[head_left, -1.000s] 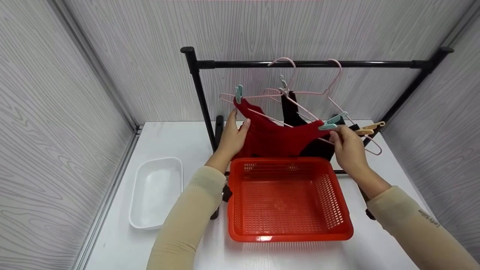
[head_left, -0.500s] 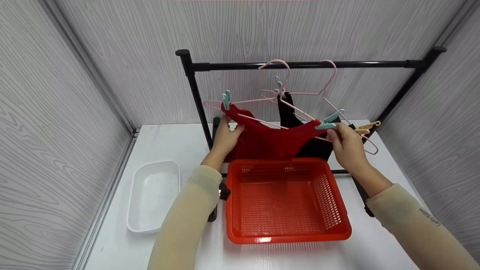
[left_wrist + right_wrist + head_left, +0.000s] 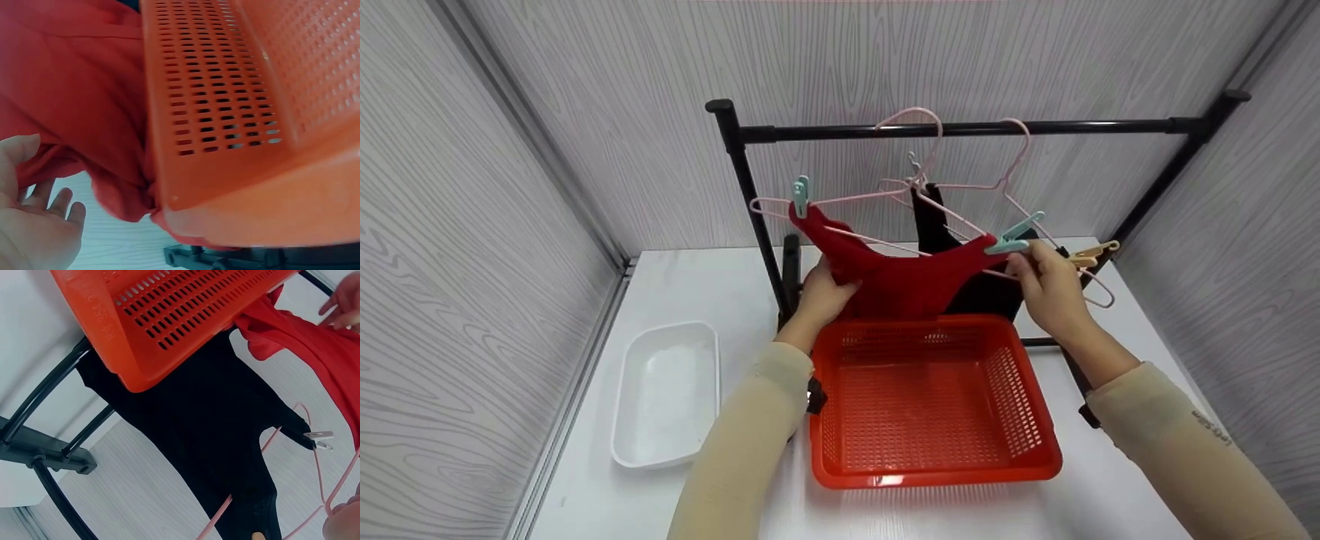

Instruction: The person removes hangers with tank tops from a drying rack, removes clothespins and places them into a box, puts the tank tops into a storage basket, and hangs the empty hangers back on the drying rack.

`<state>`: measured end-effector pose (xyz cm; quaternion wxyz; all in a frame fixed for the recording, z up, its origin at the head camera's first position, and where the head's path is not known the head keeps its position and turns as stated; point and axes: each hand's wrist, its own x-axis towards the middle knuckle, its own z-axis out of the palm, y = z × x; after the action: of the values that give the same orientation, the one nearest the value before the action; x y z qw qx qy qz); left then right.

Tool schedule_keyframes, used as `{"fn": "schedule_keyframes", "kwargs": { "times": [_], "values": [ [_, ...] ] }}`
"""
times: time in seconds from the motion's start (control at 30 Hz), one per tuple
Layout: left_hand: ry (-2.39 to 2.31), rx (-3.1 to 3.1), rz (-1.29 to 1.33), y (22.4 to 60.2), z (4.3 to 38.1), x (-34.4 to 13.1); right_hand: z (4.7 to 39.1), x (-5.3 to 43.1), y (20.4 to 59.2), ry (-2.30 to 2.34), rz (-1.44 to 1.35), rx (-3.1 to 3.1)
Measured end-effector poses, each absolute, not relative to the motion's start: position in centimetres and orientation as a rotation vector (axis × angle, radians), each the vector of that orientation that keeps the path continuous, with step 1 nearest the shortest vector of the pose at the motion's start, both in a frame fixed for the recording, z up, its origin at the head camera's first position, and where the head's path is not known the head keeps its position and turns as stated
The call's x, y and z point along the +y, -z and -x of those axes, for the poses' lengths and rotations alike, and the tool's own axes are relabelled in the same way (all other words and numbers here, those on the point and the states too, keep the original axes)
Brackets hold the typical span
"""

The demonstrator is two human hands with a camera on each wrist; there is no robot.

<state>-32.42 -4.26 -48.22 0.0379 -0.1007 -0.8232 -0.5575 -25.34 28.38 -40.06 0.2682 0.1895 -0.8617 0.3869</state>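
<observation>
A red tank top (image 3: 915,277) hangs on a pink hanger (image 3: 877,196), held at its straps by a mint clothespin (image 3: 801,199) on the left and another mint clothespin (image 3: 1009,238) on the right. My left hand (image 3: 823,296) holds the top's left side, the thumb in front and the fingers partly behind the cloth; the left wrist view shows this hand (image 3: 39,219) at a fold. My right hand (image 3: 1054,292) grips the hanger's right end, just beside the clothespin. A black tank top (image 3: 197,410) hangs behind on a second pink hanger (image 3: 1020,161).
Both hangers are on the black rack's top rail (image 3: 1095,127). A red perforated basket (image 3: 937,476) stands in front, overlapping the red top's lower part. At left lies a white tray (image 3: 619,420). A yellow clothespin (image 3: 1091,255) is at the black top's right strap.
My left hand has slid down from near the strap to the red top's side. The hanger's left end has swung left, and its hook has risen slightly. My right hand keeps its grip.
</observation>
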Motion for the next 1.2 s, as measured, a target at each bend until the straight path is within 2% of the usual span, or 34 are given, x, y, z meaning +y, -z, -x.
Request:
{"fn": "schedule_keyframes", "kwargs": {
  "times": [0.43, 0.77, 1.0, 1.2],
  "values": [
    [1.538, -2.576, 0.390, 51.3, 32.4, -3.0, 25.2, 28.0, 39.6, -1.101, -0.516, -2.317],
    [1.457, -2.628, 0.008, 52.6, 33.6, -3.4, 24.9, 27.2, 38.8, -1.211, -0.556, -2.261],
    [1.722, -2.489, -0.065, 51.9, 33.2, -3.2, 24.8, 27.2, 38.5, -1.220, -0.547, -2.258],
    [1.768, -2.403, -0.151, 50.2, 32.4, -3.1, 25.1, 27.5, 38.4, -1.216, -0.473, -2.260]
  ]
}}
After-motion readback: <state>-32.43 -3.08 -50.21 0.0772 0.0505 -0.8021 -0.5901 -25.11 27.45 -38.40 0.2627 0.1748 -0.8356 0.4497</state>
